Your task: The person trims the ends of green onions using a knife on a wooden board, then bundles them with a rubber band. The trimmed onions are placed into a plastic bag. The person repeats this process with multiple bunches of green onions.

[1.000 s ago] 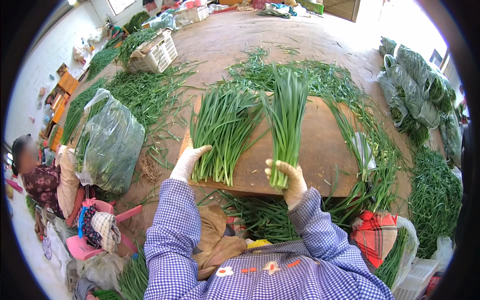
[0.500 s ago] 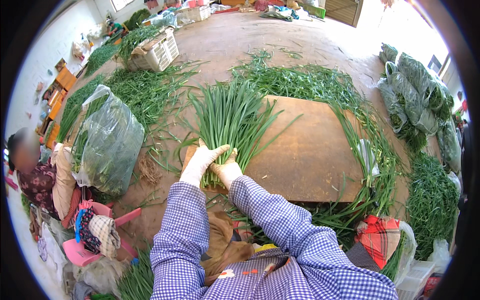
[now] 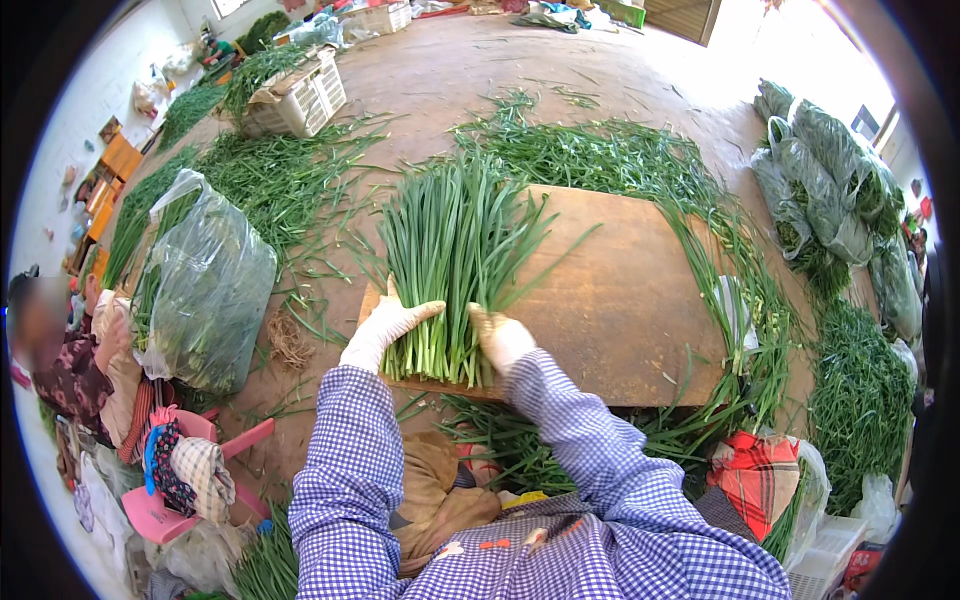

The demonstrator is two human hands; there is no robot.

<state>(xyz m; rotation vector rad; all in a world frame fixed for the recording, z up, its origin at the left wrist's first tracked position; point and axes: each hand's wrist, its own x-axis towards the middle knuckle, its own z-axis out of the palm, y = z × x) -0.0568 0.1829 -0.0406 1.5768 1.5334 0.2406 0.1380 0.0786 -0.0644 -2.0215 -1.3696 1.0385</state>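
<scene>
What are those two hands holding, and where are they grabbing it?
Both the left hand and the right hand clasp one bunch of green chives near its pale cut ends, on the wooden board.

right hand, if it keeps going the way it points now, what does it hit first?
The right hand points up and left into the chive bundle, which it already seems to touch at the stalk ends. So the bundle comes first; the left hand presses the other side.

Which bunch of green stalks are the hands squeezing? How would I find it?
Find the big brown wooden board on the floor. At its near left corner, the left hand and right hand press one bunch of green stalks between them. Unlike the loose greens around, it is gathered, fanning outward.
</scene>
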